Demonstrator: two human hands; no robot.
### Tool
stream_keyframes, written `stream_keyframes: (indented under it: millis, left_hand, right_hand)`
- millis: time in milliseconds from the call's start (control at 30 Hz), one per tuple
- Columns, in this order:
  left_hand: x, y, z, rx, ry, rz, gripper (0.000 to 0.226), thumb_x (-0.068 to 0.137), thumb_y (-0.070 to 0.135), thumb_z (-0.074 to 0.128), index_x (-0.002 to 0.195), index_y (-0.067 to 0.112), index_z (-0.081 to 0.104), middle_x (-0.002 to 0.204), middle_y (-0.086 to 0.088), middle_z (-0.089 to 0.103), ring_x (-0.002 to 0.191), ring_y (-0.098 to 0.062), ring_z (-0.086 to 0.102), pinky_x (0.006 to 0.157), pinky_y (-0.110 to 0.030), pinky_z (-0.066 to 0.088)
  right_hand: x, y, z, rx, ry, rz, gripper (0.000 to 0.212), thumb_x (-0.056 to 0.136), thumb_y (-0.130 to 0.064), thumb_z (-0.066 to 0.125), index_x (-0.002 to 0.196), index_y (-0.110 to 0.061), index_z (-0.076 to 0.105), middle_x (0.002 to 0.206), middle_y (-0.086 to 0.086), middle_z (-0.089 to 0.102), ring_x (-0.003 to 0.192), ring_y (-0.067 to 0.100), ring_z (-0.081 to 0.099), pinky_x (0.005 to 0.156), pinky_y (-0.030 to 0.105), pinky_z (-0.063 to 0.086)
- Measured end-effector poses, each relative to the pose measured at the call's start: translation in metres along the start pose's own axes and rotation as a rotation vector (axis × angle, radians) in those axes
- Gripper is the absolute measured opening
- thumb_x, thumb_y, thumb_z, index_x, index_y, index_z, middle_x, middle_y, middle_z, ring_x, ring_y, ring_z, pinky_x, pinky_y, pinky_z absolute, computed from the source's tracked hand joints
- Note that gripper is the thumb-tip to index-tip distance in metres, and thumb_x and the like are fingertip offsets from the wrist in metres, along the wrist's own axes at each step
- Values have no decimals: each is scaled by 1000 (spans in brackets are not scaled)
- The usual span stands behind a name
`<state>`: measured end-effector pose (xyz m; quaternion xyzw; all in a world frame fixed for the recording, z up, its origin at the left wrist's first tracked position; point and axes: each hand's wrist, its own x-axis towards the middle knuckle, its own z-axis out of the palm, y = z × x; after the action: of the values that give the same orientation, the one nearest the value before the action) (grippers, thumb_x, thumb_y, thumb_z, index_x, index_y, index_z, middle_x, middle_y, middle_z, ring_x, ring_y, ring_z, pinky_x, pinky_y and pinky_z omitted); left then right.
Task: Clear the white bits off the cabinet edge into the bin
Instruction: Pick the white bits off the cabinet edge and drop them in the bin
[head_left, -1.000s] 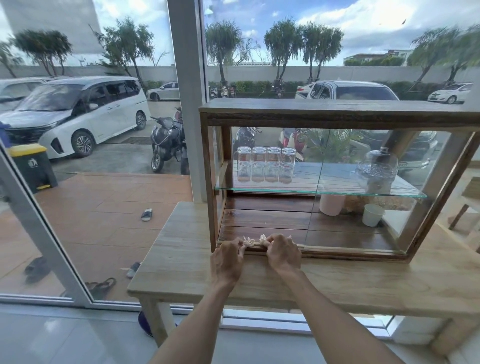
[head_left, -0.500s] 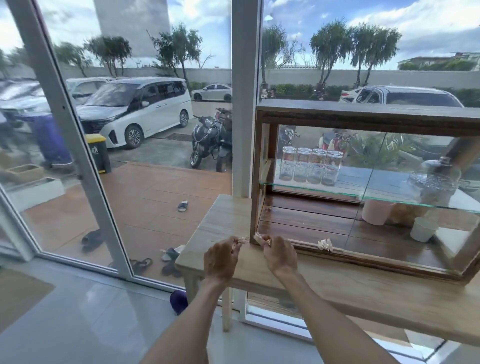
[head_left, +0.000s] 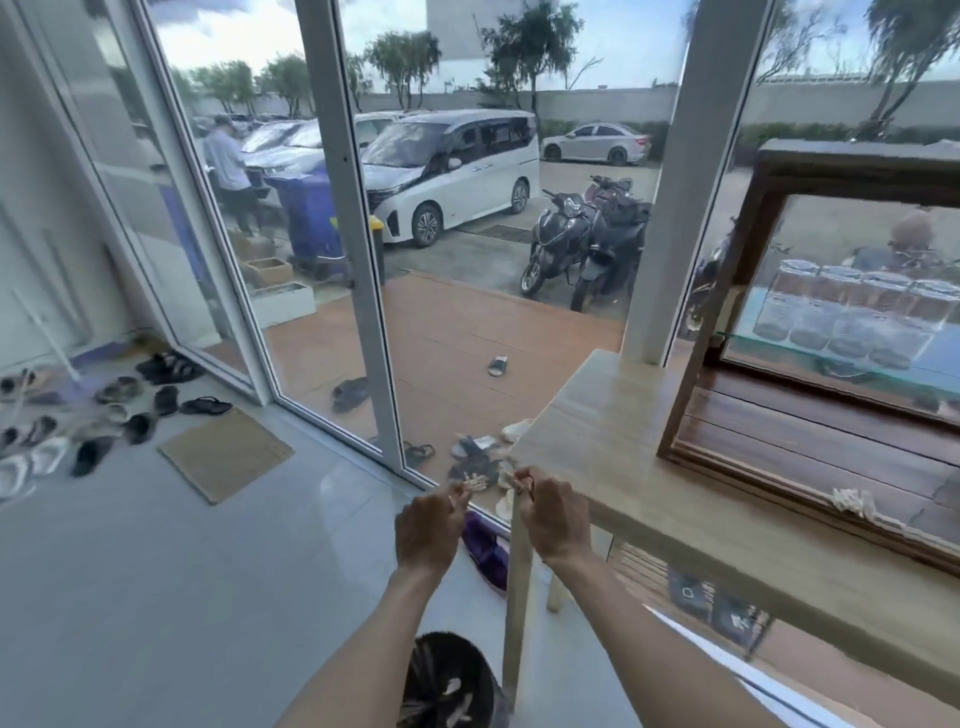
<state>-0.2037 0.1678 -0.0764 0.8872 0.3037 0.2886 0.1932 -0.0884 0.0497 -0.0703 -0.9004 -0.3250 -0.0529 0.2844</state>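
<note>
The task looks partly done, by my reading. Both hands are off the wooden table (head_left: 613, 415) and out past its left front corner, above the floor. The left hand (head_left: 428, 527) has its fingers curled together, pinching a small clump of white bits (head_left: 474, 484) at the fingertips. The right hand (head_left: 553, 514) is closed in the same way; something pale shows at its fingertips, but the blur makes it hard to tell how much it holds. Below and between the forearms, at the bottom edge of the view beside the table's leg, stands the black-lined bin (head_left: 447, 680), and a few pale scraps already lie inside it, so some of the clearing appears to be complete. The hands are above the bin but ahead of it, not yet over its mouth, so the held bits are still to be dropped. On the front bottom edge of the glass-fronted wooden cabinet (head_left: 779, 322), well to the right of the hands, another white clump (head_left: 852, 500) sits on the rail, so at least one more pick-up seems to be left after this one.
</note>
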Motion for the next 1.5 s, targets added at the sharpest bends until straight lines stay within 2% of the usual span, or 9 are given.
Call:
stream_keyframes:
  millis: [133, 233, 300, 433, 600, 933, 1133, 1400, 1500]
  left_hand:
    - [-36, -53, 2, 33, -49, -142, 21, 92, 42, 59, 102, 28, 70, 84, -4, 74, 79, -30, 69, 64, -37, 53]
    - [-65, -82, 8, 52, -89, -234, 20, 91, 41, 60, 102, 29, 71, 83, -4, 74, 79, -30, 69, 64, -37, 51]
    - [-82, -97, 17, 65, -127, -285, 20, 91, 42, 60, 102, 29, 71, 82, -3, 74, 79, -29, 68, 65, -38, 52]
    - [-114, -114, 42, 80, -214, -352, 22, 91, 44, 58, 100, 28, 70, 83, -2, 74, 80, -29, 68, 66, -38, 55]
    - [-129, -124, 57, 44, -233, -406, 21, 90, 44, 60, 98, 28, 72, 80, -2, 73, 78, -28, 67, 63, -34, 49]
    - [-108, -132, 81, 33, -262, -417, 19, 92, 40, 58, 100, 28, 71, 83, -2, 73, 79, -28, 67, 64, -35, 49]
    - [-110, -145, 98, 46, -374, -465, 37, 90, 45, 58, 124, 31, 63, 93, -1, 74, 92, -24, 67, 79, -38, 53]
    - [-106, -153, 88, 120, -405, -407, 46, 88, 54, 56, 128, 31, 55, 81, 2, 71, 81, -23, 68, 71, -37, 55]
    - [-94, -145, 77, 129, -391, -355, 44, 89, 52, 56, 127, 29, 56, 78, 1, 71, 79, -23, 68, 70, -37, 54]
  right_hand:
    - [-37, -17, 33, 27, -101, -57, 21, 99, -23, 54, 111, -17, 70, 94, 11, 76, 85, 34, 71, 69, 39, 54]
    - [-64, -17, 57, 32, -164, -86, 24, 100, -27, 54, 111, -15, 71, 94, 11, 75, 85, 34, 69, 66, 34, 44]
    - [-80, -14, 76, 34, -203, -100, 24, 101, -34, 53, 112, -21, 70, 86, 7, 75, 78, 31, 70, 63, 34, 45]
    - [-104, -1, 106, 21, -312, -37, 19, 101, -35, 54, 111, -29, 69, 88, 1, 76, 78, 26, 72, 68, 36, 54]
    - [-116, 9, 126, 29, -423, 26, 23, 100, -41, 51, 108, -27, 68, 84, 1, 75, 78, 27, 69, 68, 37, 53]
    - [-91, 13, 154, 11, -453, 68, 27, 98, -47, 52, 111, -30, 69, 88, 1, 75, 83, 27, 69, 70, 37, 51]
    - [-79, 20, 170, 20, -525, 116, 31, 95, -46, 60, 121, -32, 67, 99, 1, 76, 95, 25, 69, 80, 37, 53]
    - [-75, 34, 168, 62, -582, 101, 39, 89, -51, 65, 124, -35, 62, 96, -2, 74, 91, 19, 69, 80, 37, 55]
    - [-65, 33, 156, 84, -563, 82, 39, 90, -54, 62, 124, -36, 61, 86, -4, 71, 85, 18, 68, 78, 39, 56]
